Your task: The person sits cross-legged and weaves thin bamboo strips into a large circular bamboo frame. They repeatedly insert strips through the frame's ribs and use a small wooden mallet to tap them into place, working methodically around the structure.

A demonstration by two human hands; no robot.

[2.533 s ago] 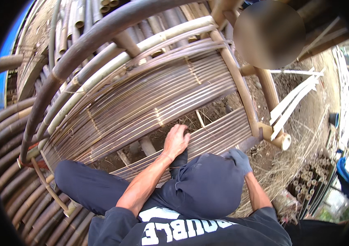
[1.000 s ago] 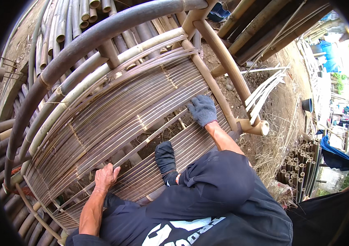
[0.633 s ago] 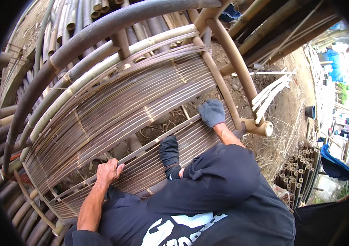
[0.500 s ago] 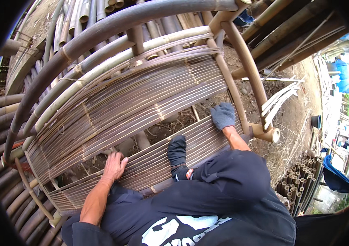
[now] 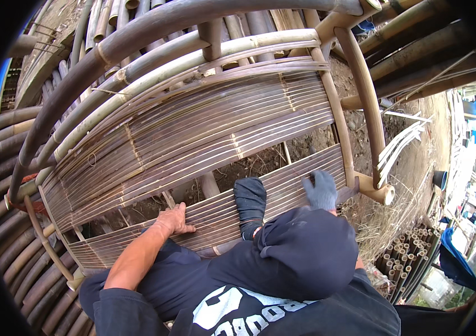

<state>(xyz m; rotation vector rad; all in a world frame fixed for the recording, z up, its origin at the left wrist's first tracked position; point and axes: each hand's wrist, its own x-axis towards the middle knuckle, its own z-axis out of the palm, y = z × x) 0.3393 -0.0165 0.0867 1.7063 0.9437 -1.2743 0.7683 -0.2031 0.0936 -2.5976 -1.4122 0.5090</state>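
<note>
A bamboo bench frame lies before me, its seat made of long, narrow brown bamboo slats [image 5: 288, 182] with an open gap beyond the near band. My bare left hand [image 5: 175, 220] grips the far edge of this near band, left of the middle. Its thumb lies on top and some fingertips are hidden. My right hand [image 5: 321, 191], in a grey glove, rests on the slats near their right end with its fingers apart and nothing seen in it. Between my hands, my foot in a dark covering [image 5: 250, 203] presses on the slats.
A thick curved bamboo rail [image 5: 154, 33] arches over the far side. Bamboo poles [image 5: 11, 162] are stacked at the left. Pale split strips [image 5: 403, 143] lie right of the frame, with upright cut bamboo tubes [image 5: 403, 260] nearer me. My bent knee [image 5: 316, 246] partly covers my right forearm.
The whole view has shifted, so the bench sits farther right in it. My right hand has drawn back from the slats' far edge toward me. My left hand has turned, its fingers now pointing rightward.
</note>
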